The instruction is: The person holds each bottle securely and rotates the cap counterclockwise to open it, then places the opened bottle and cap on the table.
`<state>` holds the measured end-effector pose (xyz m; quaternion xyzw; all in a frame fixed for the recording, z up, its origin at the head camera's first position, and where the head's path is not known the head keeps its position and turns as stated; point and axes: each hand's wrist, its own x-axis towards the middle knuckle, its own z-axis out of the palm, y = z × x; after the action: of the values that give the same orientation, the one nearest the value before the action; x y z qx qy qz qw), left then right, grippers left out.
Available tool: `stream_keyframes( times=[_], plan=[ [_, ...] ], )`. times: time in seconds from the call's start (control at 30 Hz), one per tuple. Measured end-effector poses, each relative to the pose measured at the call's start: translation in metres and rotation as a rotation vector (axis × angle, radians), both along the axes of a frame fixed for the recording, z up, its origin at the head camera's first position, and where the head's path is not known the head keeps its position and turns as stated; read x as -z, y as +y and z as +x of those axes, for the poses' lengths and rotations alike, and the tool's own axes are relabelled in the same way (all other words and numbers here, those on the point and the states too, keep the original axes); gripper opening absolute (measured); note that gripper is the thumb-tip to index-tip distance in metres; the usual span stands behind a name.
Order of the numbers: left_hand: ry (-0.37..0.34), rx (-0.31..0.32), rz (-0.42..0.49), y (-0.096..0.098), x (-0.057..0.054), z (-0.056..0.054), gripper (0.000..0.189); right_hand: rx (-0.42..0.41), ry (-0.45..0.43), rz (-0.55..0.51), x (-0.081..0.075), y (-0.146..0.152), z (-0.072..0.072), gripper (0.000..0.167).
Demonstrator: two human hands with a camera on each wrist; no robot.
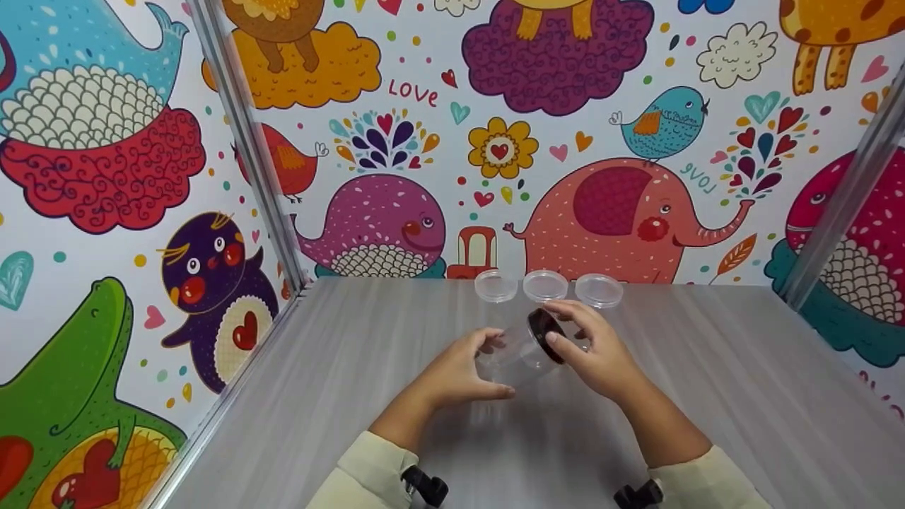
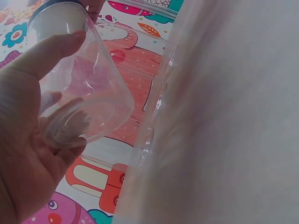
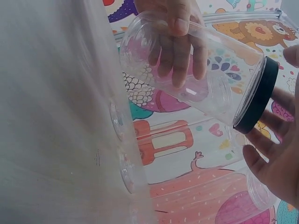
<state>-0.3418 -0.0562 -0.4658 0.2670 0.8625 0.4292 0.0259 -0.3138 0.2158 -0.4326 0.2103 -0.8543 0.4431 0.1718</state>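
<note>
Cream sleeves (image 1: 364,470) and black wrist mounts (image 1: 424,488) sit closest in. Past them, left hand (image 1: 459,371) has thumb and fingers curled round a clear jar (image 2: 105,88), tilted and held over the table (image 1: 339,382). Right hand (image 1: 597,353) grips the dark lid (image 1: 543,327) by its rim, thumb on the near side. Lid is at the jar's mouth and looks square (can't tell if any thread is engaged). My read: keep the left grip firm but light, since thin plastic probably flexes; turn from the right wrist with even pressure, lid coaxial with the mouth. If it binds, back off and reseat. Leave clearance to the three clear containers (image 1: 495,286) behind.
</note>
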Motion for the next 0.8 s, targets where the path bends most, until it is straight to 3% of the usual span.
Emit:
stream_keyframes(
  times=[0.17,0.4,0.8],
  plan=[
    [-0.005,0.0,0.003,0.0,0.0002,-0.0006,0.095,0.093,-0.08,0.028,-0.0023,-0.0001,-0.0011,0.047],
    [-0.001,-0.002,0.002,-0.0003,0.0002,-0.0013,0.094,0.121,-0.183,0.069,-0.0043,-0.002,-0.001,0.056],
    [-0.008,-0.017,0.004,-0.0003,0.0,-0.0006,0.093,0.018,-0.089,0.05,-0.0018,-0.0016,0.0001,0.048]
  ],
)
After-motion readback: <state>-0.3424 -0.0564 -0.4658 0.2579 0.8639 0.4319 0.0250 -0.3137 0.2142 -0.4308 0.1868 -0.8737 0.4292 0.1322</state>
